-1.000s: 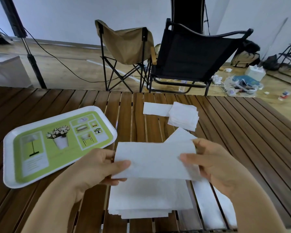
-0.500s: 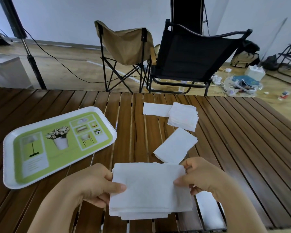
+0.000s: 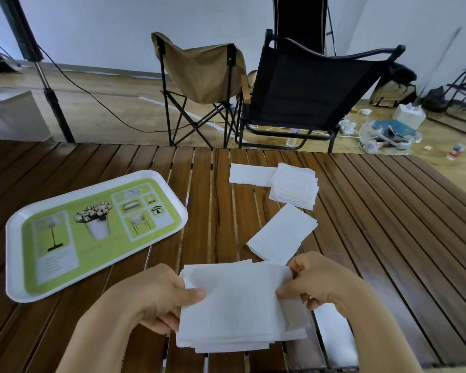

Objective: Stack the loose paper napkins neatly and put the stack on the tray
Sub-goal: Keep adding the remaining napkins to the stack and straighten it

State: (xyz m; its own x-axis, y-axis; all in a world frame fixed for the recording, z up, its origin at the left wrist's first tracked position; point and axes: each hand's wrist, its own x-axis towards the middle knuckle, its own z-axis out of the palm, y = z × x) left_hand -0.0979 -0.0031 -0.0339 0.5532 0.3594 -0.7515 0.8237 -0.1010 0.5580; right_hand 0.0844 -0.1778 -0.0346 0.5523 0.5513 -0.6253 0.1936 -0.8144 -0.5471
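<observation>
Left hand (image 3: 156, 294): fingers curled round the left edge of the napkin stack (image 3: 234, 305), thumb lying flat across the top sheet, fingers tucked beneath; right hand (image 3: 318, 281): thumb and curled fingers pinching the stack's right edge near its far corner; the stack sits at the near edge of the slatted wooden table (image 3: 388, 224), roughly mid-width, its lower sheets stepping out unevenly along the near side. Single loose napkin (image 3: 281, 234): flat on the slats just beyond the stack, angled, its near corner close to the right hand; whether it touches the stack cannot be told. Small napkin pile (image 3: 293, 188): toward the far edge, overlapping the right end of another flat napkin (image 3: 249, 173). Tray (image 3: 14, 265): white rim, green printed floor, near the table's left edge, well apart from the stack, carrying no napkins; print shows a lamp, a pot of white flowers and small furniture panels; lines of text under the lamp too blurred to read; no brand legible anywhere.
</observation>
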